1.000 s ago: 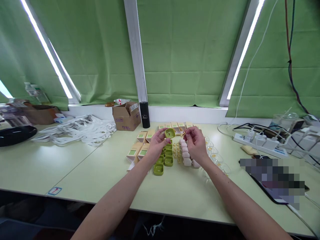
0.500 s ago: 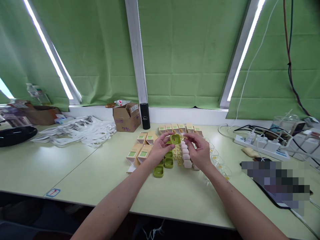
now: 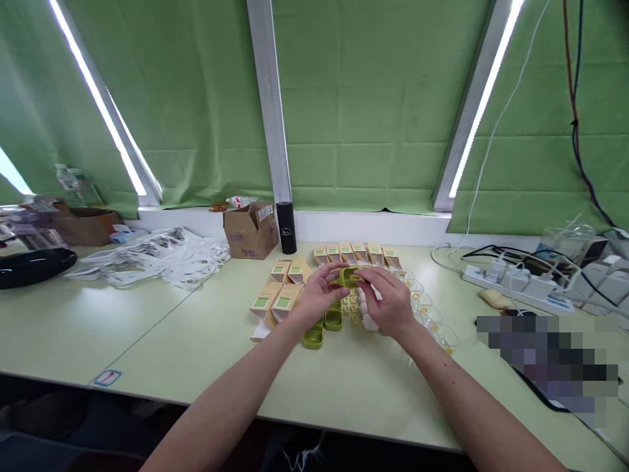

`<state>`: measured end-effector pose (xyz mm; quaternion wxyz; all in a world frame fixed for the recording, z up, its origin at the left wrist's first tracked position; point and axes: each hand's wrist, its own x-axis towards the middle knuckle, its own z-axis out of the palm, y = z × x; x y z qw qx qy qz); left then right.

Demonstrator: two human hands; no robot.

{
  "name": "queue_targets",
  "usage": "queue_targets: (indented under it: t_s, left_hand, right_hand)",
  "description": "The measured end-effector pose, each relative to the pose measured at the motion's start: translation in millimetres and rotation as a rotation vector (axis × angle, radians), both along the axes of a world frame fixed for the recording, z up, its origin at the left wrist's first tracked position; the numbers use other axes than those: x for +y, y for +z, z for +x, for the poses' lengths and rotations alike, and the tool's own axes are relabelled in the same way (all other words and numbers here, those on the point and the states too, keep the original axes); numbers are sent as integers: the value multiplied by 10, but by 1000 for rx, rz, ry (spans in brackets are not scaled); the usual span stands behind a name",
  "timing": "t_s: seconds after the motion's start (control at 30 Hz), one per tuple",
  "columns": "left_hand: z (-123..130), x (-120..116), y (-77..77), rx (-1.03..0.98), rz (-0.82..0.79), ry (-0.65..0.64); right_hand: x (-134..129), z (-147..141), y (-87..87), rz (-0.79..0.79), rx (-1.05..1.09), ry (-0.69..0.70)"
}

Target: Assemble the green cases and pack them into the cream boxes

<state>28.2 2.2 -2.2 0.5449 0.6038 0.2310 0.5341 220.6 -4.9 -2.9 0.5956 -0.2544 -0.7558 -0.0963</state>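
A small green square tray [image 3: 348, 278] is held up above the table, tilted so its hollow shows. My left hand [image 3: 322, 294] grips its left side between thumb and fingers. The fingertips of my right hand [image 3: 386, 298] are pinched together at the tray's right edge; whatever they hold is too small to make out. Below are more green trays [image 3: 313, 337], small yellow pieces [image 3: 353, 309], white rounded pieces [image 3: 369, 322] partly covered by my right hand, and clear cups [image 3: 432, 316] with yellow centres.
Kraft boxes with green labels [image 3: 285, 302] stand left of and behind the trays. Further left are a cardboard box [image 3: 249, 231], a black cylinder [image 3: 285, 227] and white straps [image 3: 157, 259]. A power strip [image 3: 521, 288] with cables lies at the right.
My right hand has moved in against the green tray, its fingertips now at the tray's edge. The view has shifted slightly.
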Motion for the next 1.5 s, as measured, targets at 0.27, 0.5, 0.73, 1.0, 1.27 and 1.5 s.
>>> queue_targets:
  t_s: [0.27,0.5,0.73,1.0,1.27,1.5]
  left_hand:
    - [13,1,-2,50,55,24]
    - [16,-11,9,81,90,43]
    - [21,-14,23,104,76,68]
    - [7,32,-29,143,87,55]
    - [-8,9,12,110,13,47]
    - [-55,49,15,-8,2,150]
  right_hand:
    - [1,27,58,166,-177,-253]
    - [-22,20,82,182,-234,-299]
    - [-24,19,94,222,-279,-311]
    - [-15,2,66,236,-252,-241]
    - [37,69,62,220,-269,-162]
    - [3,122,86,184,-171,-90]
